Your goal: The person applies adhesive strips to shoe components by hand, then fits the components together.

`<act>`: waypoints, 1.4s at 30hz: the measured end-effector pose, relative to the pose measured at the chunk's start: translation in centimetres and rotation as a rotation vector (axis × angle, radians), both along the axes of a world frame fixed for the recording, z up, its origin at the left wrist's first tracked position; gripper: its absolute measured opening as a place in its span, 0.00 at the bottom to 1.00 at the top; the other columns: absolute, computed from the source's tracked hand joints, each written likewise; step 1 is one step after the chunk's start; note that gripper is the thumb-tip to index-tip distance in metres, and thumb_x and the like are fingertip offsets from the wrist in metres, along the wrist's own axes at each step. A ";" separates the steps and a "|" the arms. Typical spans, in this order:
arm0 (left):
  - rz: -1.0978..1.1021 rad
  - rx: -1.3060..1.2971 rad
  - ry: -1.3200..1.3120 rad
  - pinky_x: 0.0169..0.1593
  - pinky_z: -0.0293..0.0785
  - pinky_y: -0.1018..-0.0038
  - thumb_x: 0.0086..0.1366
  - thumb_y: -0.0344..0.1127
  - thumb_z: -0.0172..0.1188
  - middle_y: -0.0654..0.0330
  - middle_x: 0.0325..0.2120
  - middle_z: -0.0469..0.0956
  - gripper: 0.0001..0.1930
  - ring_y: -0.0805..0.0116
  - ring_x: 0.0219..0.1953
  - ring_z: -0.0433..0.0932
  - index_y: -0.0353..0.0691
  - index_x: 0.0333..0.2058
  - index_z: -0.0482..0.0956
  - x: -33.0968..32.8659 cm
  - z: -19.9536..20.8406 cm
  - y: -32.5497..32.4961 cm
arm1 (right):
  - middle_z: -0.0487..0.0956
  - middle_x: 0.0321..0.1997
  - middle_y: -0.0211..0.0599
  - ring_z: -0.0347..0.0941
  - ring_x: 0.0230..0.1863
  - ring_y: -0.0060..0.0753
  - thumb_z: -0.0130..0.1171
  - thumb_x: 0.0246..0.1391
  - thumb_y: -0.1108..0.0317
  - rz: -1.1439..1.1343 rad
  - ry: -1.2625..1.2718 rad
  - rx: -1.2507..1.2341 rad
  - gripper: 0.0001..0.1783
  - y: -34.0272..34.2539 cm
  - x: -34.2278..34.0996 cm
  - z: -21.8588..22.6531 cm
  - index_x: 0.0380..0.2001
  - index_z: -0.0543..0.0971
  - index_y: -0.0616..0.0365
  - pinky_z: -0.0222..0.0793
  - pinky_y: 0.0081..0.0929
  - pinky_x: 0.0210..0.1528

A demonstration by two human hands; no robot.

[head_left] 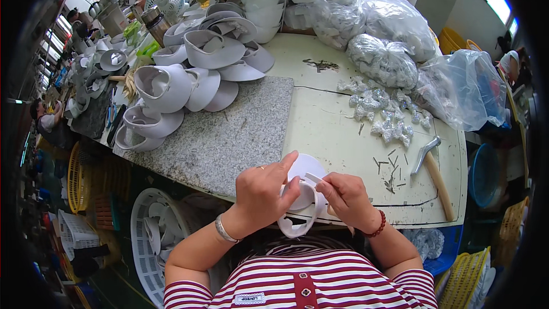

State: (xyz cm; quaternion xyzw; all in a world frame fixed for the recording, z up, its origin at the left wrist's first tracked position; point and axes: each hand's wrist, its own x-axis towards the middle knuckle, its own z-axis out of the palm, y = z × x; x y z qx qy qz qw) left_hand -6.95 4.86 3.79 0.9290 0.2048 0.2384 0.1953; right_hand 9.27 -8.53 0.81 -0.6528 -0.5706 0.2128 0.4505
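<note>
A white sun visor (305, 165) is between my hands at the table's near edge, its brim pointing away and its band curving toward me. My left hand (260, 190) grips the visor's left side, the index finger along the brim and the thumb inside the opening. My right hand (346, 199) pinches a flat white strip end (313, 177) at the right side of the visor. How the strip joins the band is partly hidden by the fingers. A hammer (436, 180) with a wooden handle lies to the right.
White visors (203, 51) are piled at the left, partly on a speckled stone slab (251, 114). Clear bags (383, 60), small wrapped silvery bundles (389, 111) and loose dark slivers (390, 169) lie right. A white basket (140, 234) stands below left. Other people sit farther off.
</note>
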 end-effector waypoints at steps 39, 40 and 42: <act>-0.065 -1.602 -0.045 0.49 0.71 0.78 0.54 0.26 0.53 0.63 0.40 0.76 0.22 0.78 0.41 0.74 0.32 0.50 0.70 -1.6 -1.8 -0.7 | 0.71 0.15 0.35 0.64 0.15 0.28 0.52 0.62 0.60 0.380 0.326 -0.389 0.16 -0.8 1.0 2.1 0.27 0.79 0.60 0.61 0.26 0.22; -0.063 -1.602 -0.048 0.49 0.71 0.78 0.54 0.26 0.53 0.63 0.40 0.76 0.22 0.78 0.41 0.74 0.32 0.50 0.70 -1.6 -1.7 -0.7 | 0.71 0.15 0.36 0.65 0.15 0.30 0.52 0.62 0.60 0.381 0.310 -0.387 0.16 -0.7 1.0 2.3 0.27 0.79 0.60 0.62 0.28 0.22; -0.094 -1.597 -0.067 0.48 0.71 0.79 0.56 0.28 0.57 0.63 0.40 0.76 0.21 0.78 0.41 0.74 0.33 0.50 0.70 -1.6 -1.6 -0.7 | 0.72 0.15 0.38 0.66 0.15 0.33 0.52 0.62 0.61 0.381 0.294 -0.384 0.16 -0.6 0.9 2.5 0.27 0.79 0.60 0.62 0.29 0.22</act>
